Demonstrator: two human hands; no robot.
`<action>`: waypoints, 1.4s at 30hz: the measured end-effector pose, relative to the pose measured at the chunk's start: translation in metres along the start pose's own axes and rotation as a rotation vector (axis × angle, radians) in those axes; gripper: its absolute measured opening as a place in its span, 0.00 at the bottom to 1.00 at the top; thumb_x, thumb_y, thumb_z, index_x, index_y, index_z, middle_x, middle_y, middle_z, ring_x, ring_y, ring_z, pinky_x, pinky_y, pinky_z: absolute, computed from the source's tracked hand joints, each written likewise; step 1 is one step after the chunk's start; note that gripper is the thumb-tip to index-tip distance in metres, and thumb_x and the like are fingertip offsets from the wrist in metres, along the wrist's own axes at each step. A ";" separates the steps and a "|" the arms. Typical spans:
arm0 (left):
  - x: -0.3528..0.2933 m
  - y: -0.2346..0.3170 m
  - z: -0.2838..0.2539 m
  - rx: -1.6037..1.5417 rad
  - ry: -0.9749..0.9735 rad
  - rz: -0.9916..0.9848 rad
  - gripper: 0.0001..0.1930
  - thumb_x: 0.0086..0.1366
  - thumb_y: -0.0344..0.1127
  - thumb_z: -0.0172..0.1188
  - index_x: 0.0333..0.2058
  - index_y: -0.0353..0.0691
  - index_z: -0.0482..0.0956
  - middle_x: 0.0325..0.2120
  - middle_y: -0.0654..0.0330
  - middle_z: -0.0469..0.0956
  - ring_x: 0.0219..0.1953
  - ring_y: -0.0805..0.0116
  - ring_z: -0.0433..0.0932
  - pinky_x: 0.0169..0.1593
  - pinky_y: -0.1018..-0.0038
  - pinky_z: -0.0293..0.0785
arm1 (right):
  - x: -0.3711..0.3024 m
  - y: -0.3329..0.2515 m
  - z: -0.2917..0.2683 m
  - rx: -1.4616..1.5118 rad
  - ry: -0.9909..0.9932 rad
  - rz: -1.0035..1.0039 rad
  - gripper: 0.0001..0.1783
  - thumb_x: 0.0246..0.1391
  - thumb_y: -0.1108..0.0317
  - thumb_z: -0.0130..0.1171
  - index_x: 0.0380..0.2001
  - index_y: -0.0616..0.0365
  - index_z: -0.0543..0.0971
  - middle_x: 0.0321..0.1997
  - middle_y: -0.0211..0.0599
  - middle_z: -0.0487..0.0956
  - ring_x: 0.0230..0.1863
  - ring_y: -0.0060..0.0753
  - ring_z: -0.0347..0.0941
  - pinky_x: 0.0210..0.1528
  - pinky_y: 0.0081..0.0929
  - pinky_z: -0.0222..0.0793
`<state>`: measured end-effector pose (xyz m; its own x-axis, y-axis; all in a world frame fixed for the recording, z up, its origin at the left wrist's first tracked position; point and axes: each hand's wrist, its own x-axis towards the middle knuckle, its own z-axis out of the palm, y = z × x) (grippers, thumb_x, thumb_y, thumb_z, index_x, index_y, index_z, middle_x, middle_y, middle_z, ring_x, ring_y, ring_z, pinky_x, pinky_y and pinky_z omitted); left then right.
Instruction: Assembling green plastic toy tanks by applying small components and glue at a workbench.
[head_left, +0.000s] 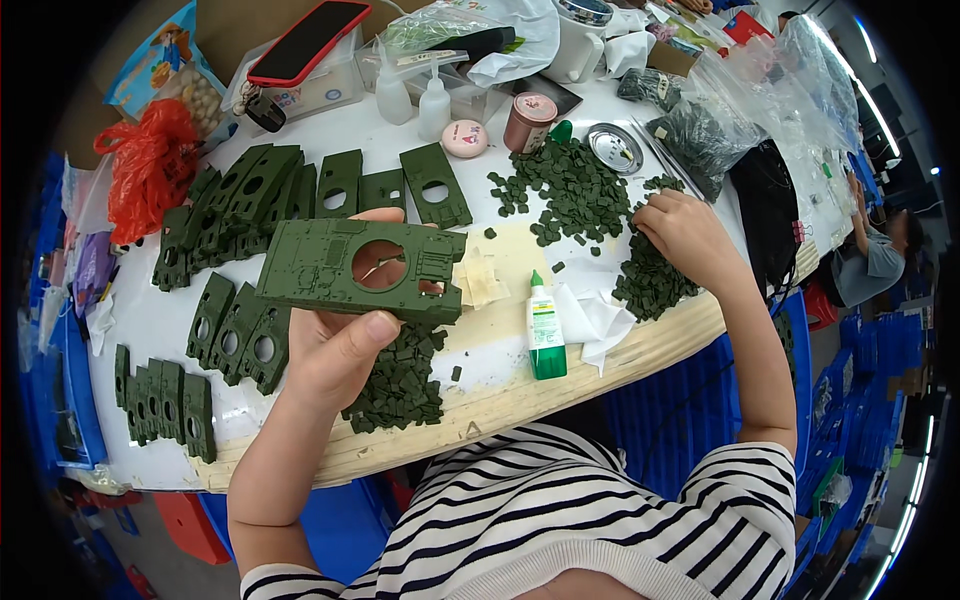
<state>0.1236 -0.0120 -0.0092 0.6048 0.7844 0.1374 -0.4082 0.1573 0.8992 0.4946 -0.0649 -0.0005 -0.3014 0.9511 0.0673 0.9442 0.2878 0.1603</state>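
Clock directions are taken from the middle of the view, with the person's body at six.

The left forearm rises from seven o'clock, and the left hand (pixel 335 350) is held palm up, raised over the tabletop (pixel 470 400) between eight and nine. Its thumb lies along the near edge and its fingers reach underneath to the far edge, gripping a green hull piece (pixel 310 262) level, with the round opening facing up. That piece sits just above nine o'clock.

The right forearm comes up from four o'clock, elbow bent. The right hand (pixel 685 232), near half past two, is palm down, its fingers curled with tips close together at a pile of small green pieces (pixel 655 280); whether they pinch one cannot be told.

Between the hands, at four o'clock, are a green-and-white glue bottle (pixel 546 332), nozzle toward twelve, and a crumpled white tissue (pixel 600 325) just beside it. A second heap (pixel 575 190) spreads at one; another heap (pixel 395 390) is at half past seven, partly behind the left hand. More hull pieces (pixel 245 195) crowd ten o'clock. Farther out stand white squeeze bottles (pixel 434 108) near half past eleven, a brownish-pink tin (pixel 530 125) past twelve, and tweezers (pixel 668 158) toward two.
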 end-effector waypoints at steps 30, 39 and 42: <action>0.005 0.006 0.008 -0.262 -0.094 -0.109 0.36 0.69 0.44 0.47 0.67 0.43 0.37 0.61 0.44 0.56 0.62 0.44 0.62 0.60 0.53 0.68 | 0.020 -0.028 -0.027 0.622 0.358 0.061 0.10 0.50 0.80 0.57 0.37 0.61 0.79 0.29 0.38 0.78 0.27 0.34 0.75 0.28 0.25 0.68; 0.007 0.008 0.006 -0.305 -0.126 -0.164 0.36 0.69 0.45 0.47 0.67 0.47 0.38 0.62 0.45 0.56 0.62 0.43 0.61 0.59 0.53 0.68 | 0.072 -0.093 -0.073 0.968 0.512 -0.114 0.09 0.48 0.81 0.59 0.35 0.65 0.80 0.30 0.35 0.80 0.29 0.23 0.78 0.32 0.19 0.76; 0.008 0.010 0.006 -0.293 -0.116 -0.162 0.37 0.69 0.47 0.47 0.68 0.46 0.38 0.62 0.45 0.56 0.61 0.42 0.62 0.59 0.52 0.68 | 0.080 -0.108 -0.076 1.122 0.476 -0.124 0.10 0.47 0.81 0.61 0.36 0.64 0.81 0.32 0.36 0.81 0.30 0.23 0.78 0.32 0.19 0.76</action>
<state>0.1287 -0.0079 0.0031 0.7447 0.6643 0.0639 -0.4689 0.4527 0.7584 0.3584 -0.0285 0.0626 -0.1941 0.8423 0.5029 0.4254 0.5342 -0.7305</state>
